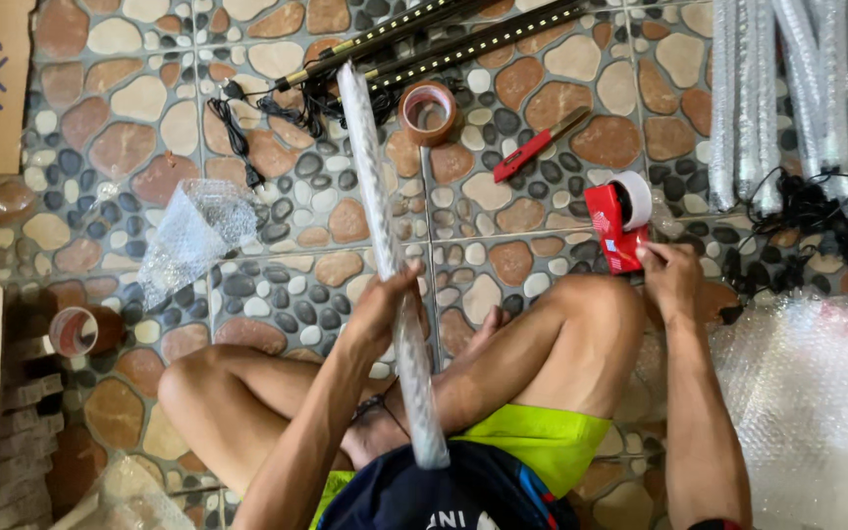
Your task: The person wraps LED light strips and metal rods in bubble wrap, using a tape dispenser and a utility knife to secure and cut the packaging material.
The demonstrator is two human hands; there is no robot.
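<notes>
Seated person, pebble-patterned tile floor: left hand fingers curled round long bubble-wrapped tube lying across the lap; right hand fingers pinching red tape dispenser beside the knee.

**Floor layout around the seated person**

The wrapped tube runs from the lap outward across the floor. Beyond its far end lie two light bars. A tape roll sits right of the tube, then a utility knife, then the tape dispenser. A bubble wrap scrap lies left.
</notes>
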